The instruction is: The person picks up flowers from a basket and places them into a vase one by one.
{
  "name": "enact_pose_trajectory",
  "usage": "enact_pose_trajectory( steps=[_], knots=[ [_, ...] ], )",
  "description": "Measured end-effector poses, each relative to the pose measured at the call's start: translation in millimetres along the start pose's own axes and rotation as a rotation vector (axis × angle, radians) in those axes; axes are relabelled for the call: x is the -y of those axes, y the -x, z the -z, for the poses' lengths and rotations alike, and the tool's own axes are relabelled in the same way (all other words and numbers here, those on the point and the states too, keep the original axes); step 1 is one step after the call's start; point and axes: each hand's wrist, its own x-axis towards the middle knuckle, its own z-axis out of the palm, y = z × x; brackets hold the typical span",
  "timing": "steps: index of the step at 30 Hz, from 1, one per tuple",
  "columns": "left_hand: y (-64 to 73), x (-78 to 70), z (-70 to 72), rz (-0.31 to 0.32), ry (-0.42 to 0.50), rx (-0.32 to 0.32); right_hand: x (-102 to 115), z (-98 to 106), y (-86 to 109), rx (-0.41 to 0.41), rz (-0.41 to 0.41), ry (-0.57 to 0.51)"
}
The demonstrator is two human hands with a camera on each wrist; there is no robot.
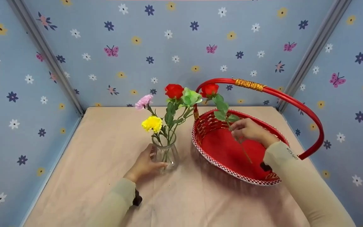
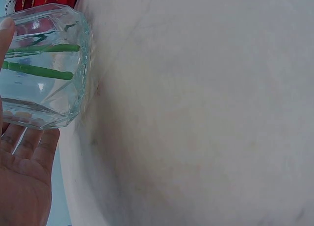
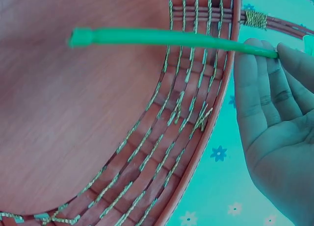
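Note:
My left hand [image 1: 144, 164] holds a clear glass vase [image 1: 170, 156] round its lower side, with the thumb across the front. In the vase stand a red rose [image 1: 174, 90], a light green flower [image 1: 191, 97], a pink carnation [image 1: 144, 101] and a yellow carnation [image 1: 152, 124]. The left wrist view shows green stem ends [image 2: 46, 73] inside the glass. Over the basket, my right hand [image 1: 251, 130] pinches the stem of another red rose [image 1: 210, 90] between thumb and fingers. That rose leans left, its bare stem end [image 3: 127, 37] hanging above the basket floor.
A red woven basket [image 1: 219, 164] with a checked rim stands to the right of the vase. Its tall arched handle [image 1: 301, 108] rises above my right forearm. A pale cloth [image 1: 106, 138] covers the table, and flower-patterned panels [image 1: 150, 28] enclose the back and sides.

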Motion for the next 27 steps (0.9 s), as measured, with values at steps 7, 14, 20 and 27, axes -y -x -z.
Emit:
enact_pose_trajectory(
  steps=[7,14,20,27],
  knots=[
    [-1.4,-0.3,-0.7,-0.001,0.001,-0.001,10.8,-7.9,0.2,0.018,-0.018,-0.129],
    [-0.8,-0.5,-0.3,-0.012,0.003,-0.004,16.8,-20.5,1.1,0.024,-0.06,-0.281],
    [-1.1,0.1,-0.1,-0.013,0.003,-0.004,16.3,-30.9,1.7,-0.004,-0.059,-0.369],
    [-1.4,0.5,0.0,-0.024,0.003,-0.009,15.4,-44.2,2.2,-0.042,-0.041,-0.474]
  ],
)
